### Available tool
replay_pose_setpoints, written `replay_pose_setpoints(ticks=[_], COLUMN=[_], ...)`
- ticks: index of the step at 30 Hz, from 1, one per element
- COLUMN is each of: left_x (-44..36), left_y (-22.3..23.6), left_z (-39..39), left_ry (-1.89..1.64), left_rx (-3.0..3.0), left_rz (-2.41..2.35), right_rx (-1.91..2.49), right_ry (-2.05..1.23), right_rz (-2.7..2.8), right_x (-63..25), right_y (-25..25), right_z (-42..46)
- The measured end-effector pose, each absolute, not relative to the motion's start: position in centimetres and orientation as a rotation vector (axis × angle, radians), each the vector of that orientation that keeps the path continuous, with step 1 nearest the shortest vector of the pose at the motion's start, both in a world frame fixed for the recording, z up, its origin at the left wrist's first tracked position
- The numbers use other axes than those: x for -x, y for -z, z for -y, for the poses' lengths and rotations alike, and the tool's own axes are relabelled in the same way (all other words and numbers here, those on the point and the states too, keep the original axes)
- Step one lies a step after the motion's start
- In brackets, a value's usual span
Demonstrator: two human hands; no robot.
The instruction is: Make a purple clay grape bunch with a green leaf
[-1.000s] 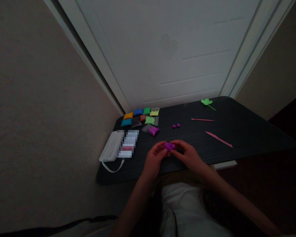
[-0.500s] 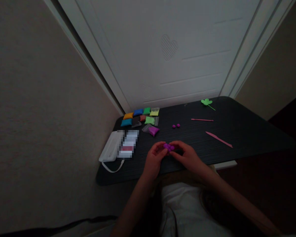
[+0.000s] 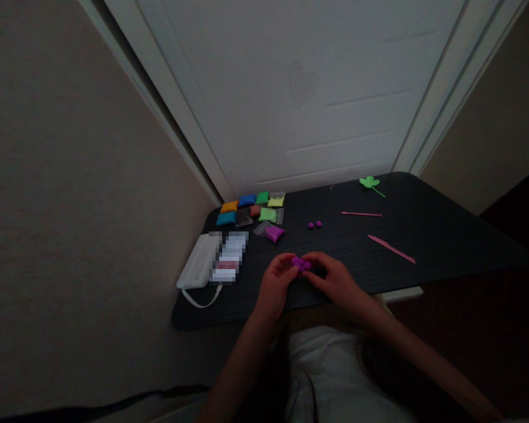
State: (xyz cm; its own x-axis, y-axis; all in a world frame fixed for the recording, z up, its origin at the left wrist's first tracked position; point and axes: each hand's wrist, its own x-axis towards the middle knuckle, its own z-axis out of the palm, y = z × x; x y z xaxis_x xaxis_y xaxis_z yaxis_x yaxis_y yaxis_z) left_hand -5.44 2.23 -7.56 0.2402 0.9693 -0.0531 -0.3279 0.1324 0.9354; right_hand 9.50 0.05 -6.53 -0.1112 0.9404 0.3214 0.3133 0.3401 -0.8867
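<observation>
Clay, by the look of it, forms the purple cluster [image 3: 301, 264] that we hold near the front edge of the dark surface [image 3: 458, 241]: several small rounded lumps set against one another. Our left hand [image 3: 275, 285] grasps it from the left, thumb on the near side and fingers curled behind; our right hand [image 3: 337, 279] pinches its right side between thumb and forefinger. Whether our fingers touch the surface beneath, we cannot tell.

We judge it very light and soft, tacky rather than slippery, quick to dent and liable to part where lump meets lump. Light fingertips on the outer sides should serve best, sparing the joins any hard pressure.

It has no clear front end. What shows between our fingers runs somewhat longer left to right than front to back, its right end slightly nearer us; fingertips hide some of the outline, so we hold that axis loosely.

Beyond our hands, two purple balls [image 3: 311, 225] lie side by side, with a purple packet [image 3: 274, 234] to their left. Off to the right, a pink knife-shaped tool [image 3: 391, 249] slants across the surface.
</observation>
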Motion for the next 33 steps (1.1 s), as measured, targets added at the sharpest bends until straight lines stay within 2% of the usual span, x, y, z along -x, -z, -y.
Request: replay_pose_setpoints(ticks=[12, 21, 27, 33], left_x=[5.7, 5.8, 5.8, 5.8], left_y=[7.0, 7.0, 7.0, 6.8], left_z=[-2.3, -2.4, -2.4, -2.5], left_ry=[-1.178, -1.170, -1.157, -1.150], left_rx=[-0.790, -0.790, -0.778, -0.710], left_rz=[-0.763, -0.745, -0.763, -0.740], right_rx=[1.103, 1.433, 1.496, 1.492], right_ry=[-0.983, -0.345, -0.302, -0.277], right_rz=[1.428, 1.857, 1.964, 2.001], right_x=[-11.7, -16.8, -17.3, -17.2], right_y=[6.8, 5.6, 8.0, 8.3], right_z=[-1.7, -9.3, -11.9, -12.0])
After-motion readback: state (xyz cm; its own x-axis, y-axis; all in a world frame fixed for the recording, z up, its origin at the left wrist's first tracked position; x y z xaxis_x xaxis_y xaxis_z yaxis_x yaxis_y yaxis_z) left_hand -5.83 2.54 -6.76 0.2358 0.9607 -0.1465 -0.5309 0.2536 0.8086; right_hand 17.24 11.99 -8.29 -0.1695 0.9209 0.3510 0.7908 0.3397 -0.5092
